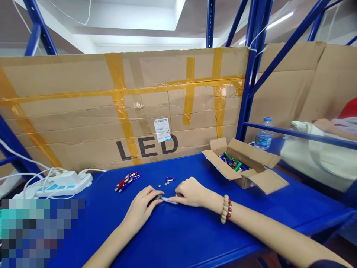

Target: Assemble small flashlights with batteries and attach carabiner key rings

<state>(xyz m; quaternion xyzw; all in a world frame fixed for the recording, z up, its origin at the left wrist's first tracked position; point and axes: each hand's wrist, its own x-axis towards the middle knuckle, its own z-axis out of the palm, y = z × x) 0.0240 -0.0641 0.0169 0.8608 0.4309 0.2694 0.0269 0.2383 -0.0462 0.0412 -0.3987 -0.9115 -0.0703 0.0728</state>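
Note:
My left hand [145, 204] is closed in a pinch on a small dark green metal tube, mostly hidden by the fingers. A slim silvery piece [169, 201] runs from its fingertips to my right hand [192, 192], which is closed with thumb and fingers on the other end. Whether the two pieces are joined, I cannot tell. Just beyond the hands lie several small silver discs [159, 185], like button cells, and a purple carabiner clip [170, 179]. Farther left, several red and blue-purple pen-like metal tubes [128, 181] rest side by side.
At the right, an open cardboard box [245, 182] holds many coloured metal tubes [234, 163]. A water bottle [263, 134] stands behind the blue rack post [247, 82]. White power strips with cables [64, 184] lie at left. Tall cardboard [83, 130] backs the blue table [167, 238]. Another person's arm [331, 126] shows far right.

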